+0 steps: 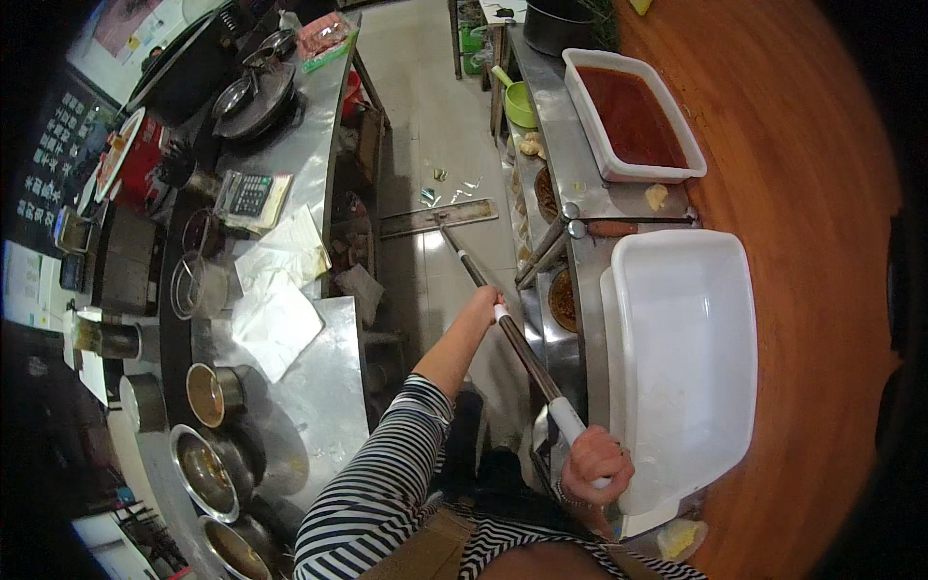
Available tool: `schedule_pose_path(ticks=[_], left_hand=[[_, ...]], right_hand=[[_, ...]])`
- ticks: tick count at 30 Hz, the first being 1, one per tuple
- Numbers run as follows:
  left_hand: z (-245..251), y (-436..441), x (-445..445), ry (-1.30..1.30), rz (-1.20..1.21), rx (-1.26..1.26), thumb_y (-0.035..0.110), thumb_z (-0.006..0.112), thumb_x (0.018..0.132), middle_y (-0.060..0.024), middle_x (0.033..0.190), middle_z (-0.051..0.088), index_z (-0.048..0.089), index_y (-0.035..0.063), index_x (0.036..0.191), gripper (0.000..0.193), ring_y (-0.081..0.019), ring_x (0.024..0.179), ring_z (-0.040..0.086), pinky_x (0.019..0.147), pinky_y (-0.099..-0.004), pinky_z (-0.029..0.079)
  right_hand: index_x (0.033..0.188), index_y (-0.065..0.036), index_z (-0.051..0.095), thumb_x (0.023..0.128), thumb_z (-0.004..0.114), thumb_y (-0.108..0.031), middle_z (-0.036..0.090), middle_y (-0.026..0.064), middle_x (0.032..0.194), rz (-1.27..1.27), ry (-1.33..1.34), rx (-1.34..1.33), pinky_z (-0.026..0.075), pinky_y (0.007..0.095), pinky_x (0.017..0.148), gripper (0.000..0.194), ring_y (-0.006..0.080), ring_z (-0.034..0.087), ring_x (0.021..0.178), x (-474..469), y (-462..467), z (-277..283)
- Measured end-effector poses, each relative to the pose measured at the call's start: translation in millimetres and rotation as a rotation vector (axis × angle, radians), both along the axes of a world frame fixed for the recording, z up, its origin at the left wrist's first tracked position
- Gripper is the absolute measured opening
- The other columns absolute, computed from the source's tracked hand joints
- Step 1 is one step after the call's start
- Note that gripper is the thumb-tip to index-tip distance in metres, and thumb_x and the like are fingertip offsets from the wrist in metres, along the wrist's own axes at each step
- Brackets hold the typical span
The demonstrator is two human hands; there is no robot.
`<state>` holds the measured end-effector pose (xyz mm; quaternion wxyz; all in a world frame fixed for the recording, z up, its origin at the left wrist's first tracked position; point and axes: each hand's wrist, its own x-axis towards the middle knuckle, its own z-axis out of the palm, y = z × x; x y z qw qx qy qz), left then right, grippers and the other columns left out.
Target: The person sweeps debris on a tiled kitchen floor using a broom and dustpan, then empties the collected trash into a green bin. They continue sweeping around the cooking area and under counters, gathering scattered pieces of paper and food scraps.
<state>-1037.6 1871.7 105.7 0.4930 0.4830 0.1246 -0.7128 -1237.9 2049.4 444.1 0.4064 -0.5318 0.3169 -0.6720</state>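
Both my hands grip the pole (525, 348) of a flat floor mop. Partway down the shaft, my left hand (489, 301) is wrapped around it near a white collar. My right hand (597, 464) closes over the white grip at the pole's upper end, close to my body. The wide, flat mop head (470, 213) lies across the tiled floor (442, 279) of the narrow aisle. Just beyond it are several small shiny scraps (429, 196).
A steel counter (330, 406) on the left bears metal pots, white paper (279, 326) and a calculator (254, 194). To the right stand an empty white plastic tub (685, 348), a tub of red liquid (570, 65) and low shelves with a green ladle (519, 105). Crossed metal legs (544, 250) jut towards the aisle.
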Motion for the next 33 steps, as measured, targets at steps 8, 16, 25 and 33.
schedule_pose_path(ticks=[8,16,25,33], left_hand=[[67,22,15,0.876,0.495,-0.237,0.011,0.048,0.088,0.0024,0.056,0.044,0.037,0.0118,0.063,0.027,-0.0082,0.048,0.049,0.047,-0.0210,0.045],[138,67,-19,0.448,0.604,0.101,0.009,0.046,0.086,0.0006,0.053,0.041,0.035,0.0113,0.068,0.022,-0.0118,0.043,0.045,0.042,-0.0257,0.044],[70,6,32,0.011,0.084,0.277,0.004,0.043,0.083,-0.0028,0.054,0.039,0.038,0.0074,0.067,0.017,-0.0180,0.040,0.043,0.037,-0.0284,0.041],[42,-105,93,-0.340,-0.179,0.154,-0.001,0.041,0.079,-0.0099,0.056,0.045,0.046,0.0012,0.068,0.012,-0.0213,0.042,0.048,0.038,-0.0347,0.043]], right_hand=[[0.055,-0.007,0.048,0.080,0.049,-0.014,0.053,0.0054,0.053,0.351,0.211,-0.158,0.047,0.0348,0.053,0.026,0.0212,0.055,0.048,20,-29,53],[0.060,-0.003,0.056,0.071,0.054,-0.013,0.054,0.0043,0.053,1.251,0.033,-0.355,0.043,0.0290,0.044,0.015,0.0180,0.054,0.044,1,-103,142],[0.051,-0.007,0.041,0.075,0.049,-0.010,0.045,0.0044,0.044,0.297,-0.154,-0.101,0.036,0.0298,0.043,0.025,0.0182,0.041,0.038,46,-55,99],[0.053,-0.006,0.037,0.082,0.048,-0.010,0.040,0.0032,0.045,0.154,-0.072,-0.043,0.034,0.0292,0.043,0.031,0.0162,0.040,0.040,83,-102,-10]])
